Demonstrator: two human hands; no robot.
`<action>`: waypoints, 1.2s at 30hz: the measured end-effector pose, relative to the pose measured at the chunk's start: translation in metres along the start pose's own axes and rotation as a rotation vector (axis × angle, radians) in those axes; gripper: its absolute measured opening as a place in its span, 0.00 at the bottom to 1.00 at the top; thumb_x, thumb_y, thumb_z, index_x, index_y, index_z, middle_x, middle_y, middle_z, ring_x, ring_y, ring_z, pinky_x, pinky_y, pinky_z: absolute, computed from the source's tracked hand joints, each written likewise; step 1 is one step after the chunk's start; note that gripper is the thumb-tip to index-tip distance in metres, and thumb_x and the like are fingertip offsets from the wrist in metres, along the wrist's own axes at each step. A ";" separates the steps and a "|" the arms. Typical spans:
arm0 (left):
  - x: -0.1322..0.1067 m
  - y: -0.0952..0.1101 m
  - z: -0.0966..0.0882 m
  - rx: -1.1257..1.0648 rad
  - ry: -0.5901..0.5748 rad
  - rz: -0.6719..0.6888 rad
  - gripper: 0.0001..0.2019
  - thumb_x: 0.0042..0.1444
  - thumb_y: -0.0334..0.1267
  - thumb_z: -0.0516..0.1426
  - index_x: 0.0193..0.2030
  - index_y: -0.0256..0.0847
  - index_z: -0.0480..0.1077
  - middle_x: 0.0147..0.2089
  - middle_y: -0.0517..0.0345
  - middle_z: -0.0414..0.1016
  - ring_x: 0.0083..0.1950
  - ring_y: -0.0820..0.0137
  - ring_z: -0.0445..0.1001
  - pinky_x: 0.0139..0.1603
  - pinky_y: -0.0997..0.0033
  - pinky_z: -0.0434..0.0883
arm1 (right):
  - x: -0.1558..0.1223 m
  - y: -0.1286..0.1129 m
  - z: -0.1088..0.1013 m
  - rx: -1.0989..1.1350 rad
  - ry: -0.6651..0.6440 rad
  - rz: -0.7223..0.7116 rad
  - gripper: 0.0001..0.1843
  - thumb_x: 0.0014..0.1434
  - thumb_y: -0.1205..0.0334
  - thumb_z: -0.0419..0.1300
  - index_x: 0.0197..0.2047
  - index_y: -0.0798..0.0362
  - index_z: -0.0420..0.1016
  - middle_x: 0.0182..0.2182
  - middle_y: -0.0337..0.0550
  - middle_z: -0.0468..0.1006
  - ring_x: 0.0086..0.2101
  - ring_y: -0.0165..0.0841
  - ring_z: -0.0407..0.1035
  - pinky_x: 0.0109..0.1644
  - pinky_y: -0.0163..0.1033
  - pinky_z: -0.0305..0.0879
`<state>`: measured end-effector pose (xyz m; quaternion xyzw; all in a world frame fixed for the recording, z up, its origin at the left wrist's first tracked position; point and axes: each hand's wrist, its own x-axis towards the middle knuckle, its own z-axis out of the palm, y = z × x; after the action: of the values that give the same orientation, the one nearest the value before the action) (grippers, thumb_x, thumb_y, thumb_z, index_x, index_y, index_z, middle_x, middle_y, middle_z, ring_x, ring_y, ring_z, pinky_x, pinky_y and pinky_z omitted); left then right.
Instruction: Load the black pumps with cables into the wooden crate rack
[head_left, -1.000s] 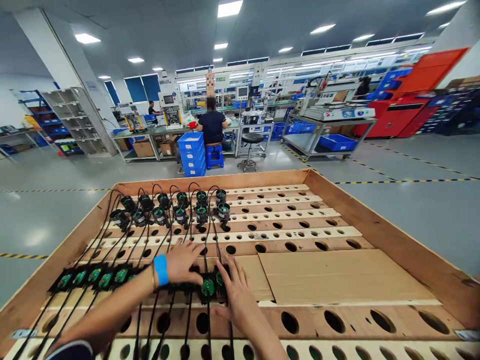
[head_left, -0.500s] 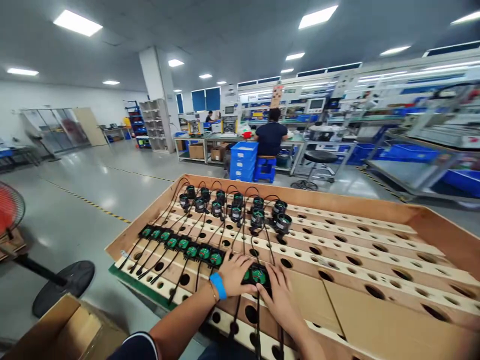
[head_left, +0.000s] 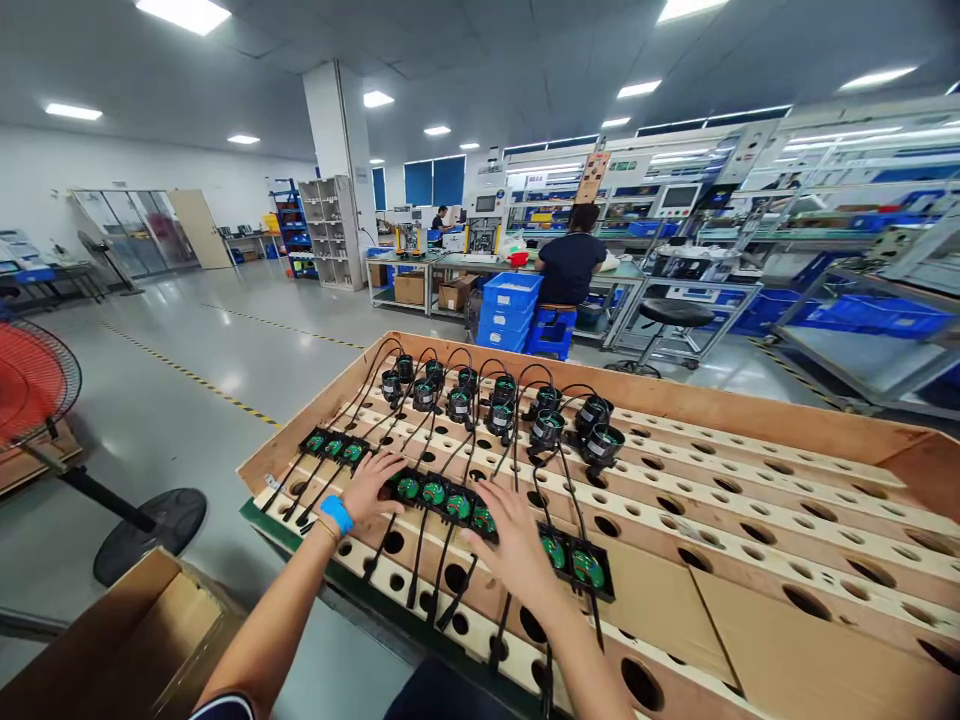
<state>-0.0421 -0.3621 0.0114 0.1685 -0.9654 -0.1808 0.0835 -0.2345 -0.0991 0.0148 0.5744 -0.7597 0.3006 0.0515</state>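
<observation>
A row of black square housings with round green circuit boards (head_left: 457, 503) runs across the wooden rack (head_left: 517, 600), black cables trailing from them. My left hand (head_left: 366, 490) rests over the row left of its middle, fingers stretched and thumb apart. Farther right, my right hand (head_left: 510, 540) reaches over the same row with fingers extended, partly covering some boards. Neither hand visibly grips a part. Two housings (head_left: 574, 560) show to the right of my right hand. Behind the row stand several black cylindrical units (head_left: 547, 428) joined to it by cables.
Flat cardboard (head_left: 810, 640) covers the rack's front right. On the left are a red-bladed fan (head_left: 30, 385) and an open carton (head_left: 112, 640). Beyond the raised wooden edge (head_left: 675, 385) are blue bins (head_left: 510, 310) and a seated person (head_left: 571, 262) at a bench.
Both hands have moved left along the row, and the gap between them has widened. The end housings between the hands earlier now show uncovered. The camera view has shifted.
</observation>
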 end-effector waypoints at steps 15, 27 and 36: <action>0.052 -0.004 -0.015 -0.032 -0.149 0.201 0.38 0.45 0.60 0.67 0.63 0.52 0.66 0.61 0.54 0.69 0.68 0.52 0.59 0.72 0.34 0.35 | 0.088 -0.032 0.045 -0.165 -0.412 -0.118 0.29 0.64 0.74 0.45 0.66 0.48 0.64 0.61 0.47 0.64 0.60 0.44 0.56 0.65 0.56 0.56; 0.051 -0.003 -0.017 -0.029 -0.179 0.270 0.45 0.43 0.54 0.70 0.67 0.46 0.61 0.68 0.52 0.64 0.70 0.53 0.55 0.73 0.37 0.44 | 0.102 -0.030 0.049 -0.059 -0.503 0.024 0.26 0.62 0.74 0.50 0.59 0.44 0.72 0.57 0.45 0.65 0.54 0.38 0.64 0.61 0.46 0.63; 0.049 -0.047 -0.054 0.015 -0.263 0.120 0.43 0.45 0.48 0.70 0.68 0.48 0.61 0.70 0.52 0.62 0.74 0.51 0.51 0.73 0.36 0.41 | 0.131 -0.041 0.068 -0.183 -0.508 -0.165 0.36 0.59 0.79 0.45 0.67 0.43 0.64 0.55 0.47 0.66 0.57 0.42 0.57 0.62 0.50 0.56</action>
<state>-0.0619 -0.4374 0.0480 0.0859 -0.9776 -0.1888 -0.0344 -0.2231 -0.2509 0.0312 0.6841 -0.7230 0.0723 -0.0646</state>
